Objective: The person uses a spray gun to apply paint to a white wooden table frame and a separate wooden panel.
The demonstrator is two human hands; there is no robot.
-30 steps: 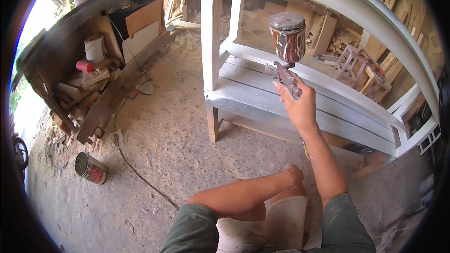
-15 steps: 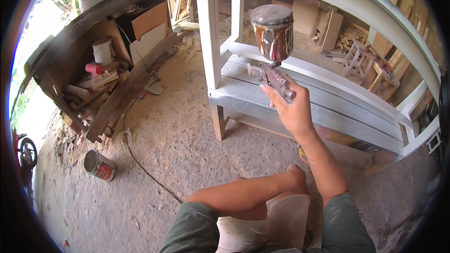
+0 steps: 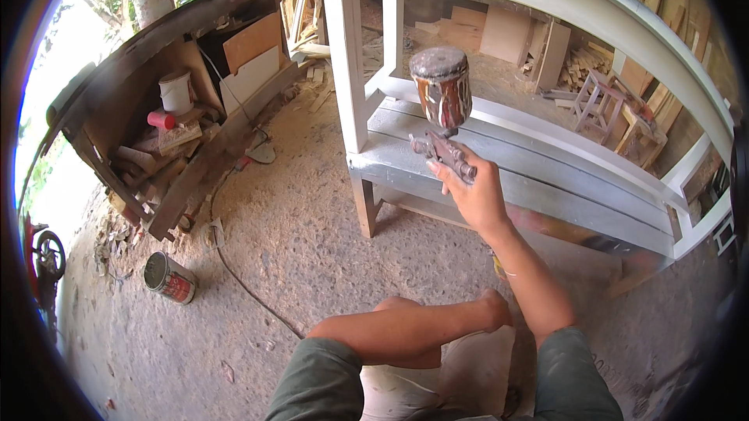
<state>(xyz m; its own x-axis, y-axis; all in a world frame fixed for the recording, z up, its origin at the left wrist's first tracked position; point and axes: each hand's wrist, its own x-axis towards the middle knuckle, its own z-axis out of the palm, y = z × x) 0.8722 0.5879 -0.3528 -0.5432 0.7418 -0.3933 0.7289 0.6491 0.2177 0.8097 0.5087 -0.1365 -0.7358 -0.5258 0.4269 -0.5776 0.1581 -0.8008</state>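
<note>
My right hand (image 3: 477, 196) is wrapped round the handle of a paint spray gun (image 3: 443, 157). On top of the gun sits a paint-streaked cup (image 3: 442, 93) with a dark grey lid. The gun is held in front of a wooden bench (image 3: 499, 159), whose slatted seat and frame carry white and pale grey paint; one lower front part still shows reddish brown wood. My left forearm lies across my lap, and the left hand (image 3: 494, 308) rests by my right forearm with its fingers hidden. A small yellow item (image 3: 499, 266) shows partly behind the right forearm.
An open paint can (image 3: 170, 279) stands on the rough floor at left, near a dark hose (image 3: 238, 279). Behind it, a worn wooden cabinet (image 3: 175, 222) holds scrap wood and a white bucket (image 3: 176, 93). A small wooden stool (image 3: 599, 101) and stacked offcuts (image 3: 583, 68) lie beyond the bench.
My right hand has brought the spray gun lower and slightly left, toward the bench's near left end. The left arm stays across my lap.
</note>
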